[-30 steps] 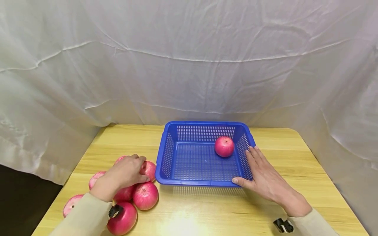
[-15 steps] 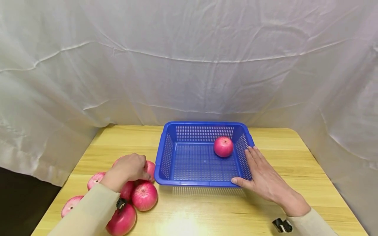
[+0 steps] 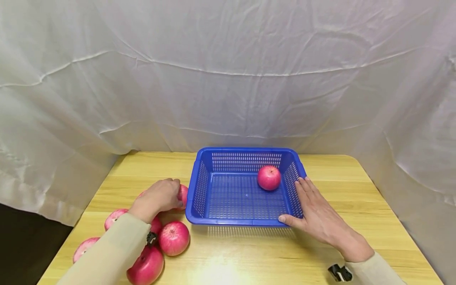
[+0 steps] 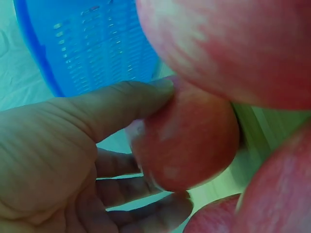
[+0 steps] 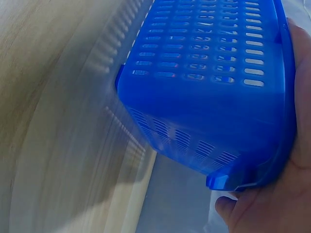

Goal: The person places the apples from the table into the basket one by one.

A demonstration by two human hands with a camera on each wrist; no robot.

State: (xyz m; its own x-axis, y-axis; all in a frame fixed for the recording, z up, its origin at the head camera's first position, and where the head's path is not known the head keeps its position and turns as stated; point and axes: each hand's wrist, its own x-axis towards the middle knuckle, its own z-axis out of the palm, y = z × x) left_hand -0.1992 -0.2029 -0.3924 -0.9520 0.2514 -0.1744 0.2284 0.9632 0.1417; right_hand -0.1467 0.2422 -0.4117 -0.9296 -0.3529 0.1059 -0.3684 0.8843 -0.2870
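Note:
My left hand (image 3: 158, 198) pinches a red apple (image 4: 189, 141) between thumb and fingers, just left of the blue plastic basket (image 3: 236, 222). In the head view that apple (image 3: 183, 196) is partly covered by the hand. At the basket's right side, my right hand (image 3: 320, 215) rests with straight fingers along the rim and its thumb on the front corner. The right wrist view shows the basket's slotted wall (image 5: 204, 104) beside the hand. A single apple (image 3: 269, 177) lies inside the basket, toward the back right.
Several more apples are grouped on the wooden table (image 3: 256, 257) at left, including one apple (image 3: 174, 238) near the basket's front left corner and another apple (image 3: 146, 266) by the left sleeve. A pale cloth curtain (image 3: 228, 107) hangs behind the table.
My left hand has closed its grip round the apple and shifted it slightly away from the front apples, to the right and farther back. The right hand stays on the basket.

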